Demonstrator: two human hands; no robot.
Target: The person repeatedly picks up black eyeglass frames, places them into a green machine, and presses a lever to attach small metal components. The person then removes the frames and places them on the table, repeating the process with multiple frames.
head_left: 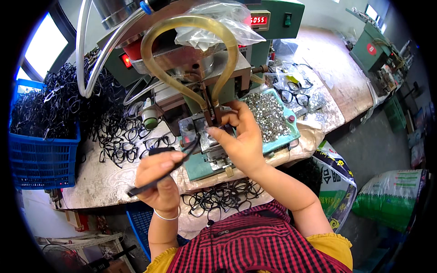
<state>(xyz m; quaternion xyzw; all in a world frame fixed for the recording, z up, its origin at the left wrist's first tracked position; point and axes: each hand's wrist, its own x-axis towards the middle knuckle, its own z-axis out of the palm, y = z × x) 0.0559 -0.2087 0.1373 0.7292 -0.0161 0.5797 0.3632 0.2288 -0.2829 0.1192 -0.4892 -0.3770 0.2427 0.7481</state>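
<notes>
My left hand grips a black eyeglass frame in front of a bench machine. One end of the frame reaches toward the small metal fixture under the machine's head. Beside the narrow metal head, my right hand has its thumb and fingers curled inward. What lies between those fingertips is too small or hidden to make out. A light green tray heaped with tiny metal parts stands just right of my right hand.
Left on the bench, black frames are piled beside a blue crate full of more. Further loose frames lie nearest me. A yellowish hose loops above the machine. Glasses lie behind the tray; sacks stand on the floor right.
</notes>
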